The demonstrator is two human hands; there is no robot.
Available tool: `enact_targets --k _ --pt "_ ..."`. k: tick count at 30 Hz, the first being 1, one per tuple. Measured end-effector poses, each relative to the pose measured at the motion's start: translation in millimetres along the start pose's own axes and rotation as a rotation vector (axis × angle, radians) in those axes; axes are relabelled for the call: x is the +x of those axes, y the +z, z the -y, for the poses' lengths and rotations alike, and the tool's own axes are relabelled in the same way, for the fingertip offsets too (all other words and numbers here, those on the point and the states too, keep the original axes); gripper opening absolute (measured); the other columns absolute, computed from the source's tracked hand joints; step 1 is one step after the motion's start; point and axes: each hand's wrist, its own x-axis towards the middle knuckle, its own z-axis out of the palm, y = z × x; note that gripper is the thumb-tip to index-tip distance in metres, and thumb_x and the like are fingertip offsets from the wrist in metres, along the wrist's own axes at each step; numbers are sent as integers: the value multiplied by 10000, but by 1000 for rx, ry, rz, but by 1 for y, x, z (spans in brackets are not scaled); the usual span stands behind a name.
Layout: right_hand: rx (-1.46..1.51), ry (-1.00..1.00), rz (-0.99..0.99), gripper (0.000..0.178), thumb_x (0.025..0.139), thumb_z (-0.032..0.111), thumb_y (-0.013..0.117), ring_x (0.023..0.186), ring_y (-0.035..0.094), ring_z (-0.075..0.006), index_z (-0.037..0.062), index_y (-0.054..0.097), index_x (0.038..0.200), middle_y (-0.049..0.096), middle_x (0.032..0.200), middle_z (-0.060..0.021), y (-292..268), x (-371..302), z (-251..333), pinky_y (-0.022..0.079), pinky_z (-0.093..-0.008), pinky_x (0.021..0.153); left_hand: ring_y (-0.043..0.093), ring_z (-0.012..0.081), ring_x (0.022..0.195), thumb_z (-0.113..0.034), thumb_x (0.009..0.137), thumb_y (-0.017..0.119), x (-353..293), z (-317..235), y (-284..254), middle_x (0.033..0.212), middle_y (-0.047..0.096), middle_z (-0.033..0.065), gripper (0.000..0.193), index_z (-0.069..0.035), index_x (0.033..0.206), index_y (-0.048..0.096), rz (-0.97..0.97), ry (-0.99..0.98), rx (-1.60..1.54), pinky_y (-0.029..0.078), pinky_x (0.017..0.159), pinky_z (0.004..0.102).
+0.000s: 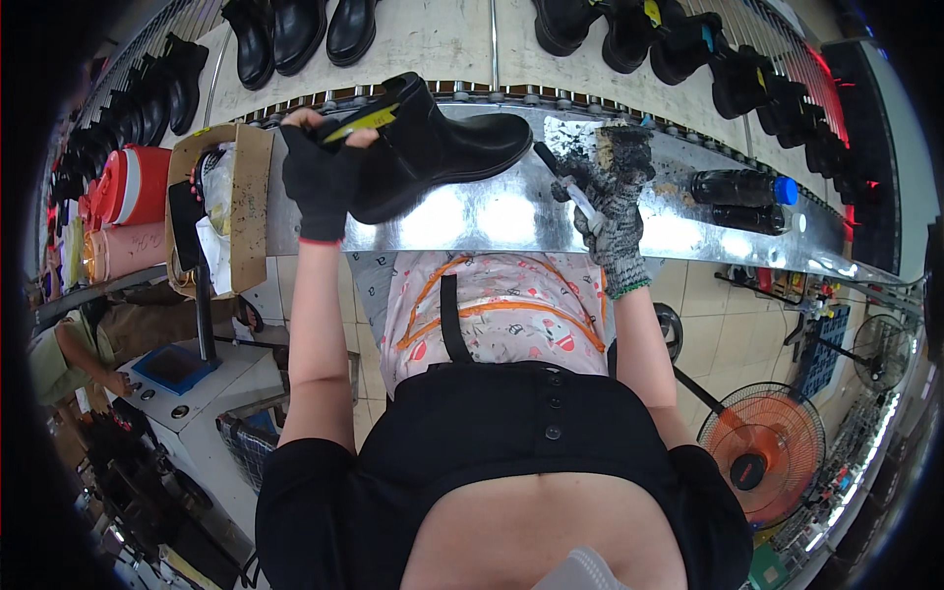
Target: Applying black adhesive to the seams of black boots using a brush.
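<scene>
A black leather ankle boot (442, 147) is held up over the metal bench, toe pointing right. My left hand (323, 177), in a black fingerless glove, is closed on the boot's shaft opening, beside a yellow strip inside it. My right hand (612, 211) wears a grey knit glove smeared with black. It is closed around a slim tool (580, 200) with a black end and a pale shaft; its exact kind cannot be made out. The tool's tip is near the boot's toe. Just beyond the right hand lies a black-stained block (626, 147) on a smudged white patch.
Two bottles of dark liquid, one with a blue cap (784, 191), lie right on the bench (472, 231). A cardboard box (254, 206) stands left, beside a red-and-white jug (133, 187). Black boots (300, 34) line the conveyor beyond. An orange fan (762, 452) is lower right; another person's arm (88, 359) shows left.
</scene>
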Motion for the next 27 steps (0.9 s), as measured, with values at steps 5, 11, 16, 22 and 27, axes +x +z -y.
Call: enact_targets --k 5,11,16,22,27 --pt "7 -36 -33 723 897 660 304 560 527 -61 44 614 1116 678 903 -68 9 -3 2 396 -167 457 555 161 652 -470 482 886 -28 -43 -17 756 534 51 772 -60 968 447 95 -243 88 475 605 291" --pt "-113 -66 1 704 914 643 272 583 541 -72 62 621 1105 676 895 -59 12 -7 3 415 -186 490 541 125 540 -358 549 887 -51 -75 -26 650 553 33 710 -56 987 417 229 -343 -24 443 511 252" --pt "-457 -271 10 615 955 547 303 714 606 -126 42 631 1084 675 891 -64 15 -10 0 474 -241 644 412 42 560 -203 653 847 -62 -93 -30 633 444 -31 595 -64 998 382 358 -466 -204 337 504 179" --pt "-414 -274 54 344 959 270 416 805 621 -144 40 647 1070 675 894 -87 29 -23 6 471 -265 749 423 31 577 -155 691 822 -78 -91 -30 696 467 -19 558 -74 1015 375 418 -512 -329 338 511 154" --pt "-531 -410 70 290 922 189 453 818 642 -167 45 645 1087 684 911 -108 26 -25 -6 478 -280 748 456 39 551 -159 698 806 -86 -87 -29 643 466 -19 559 -65 1025 363 430 -513 -356 350 482 181"
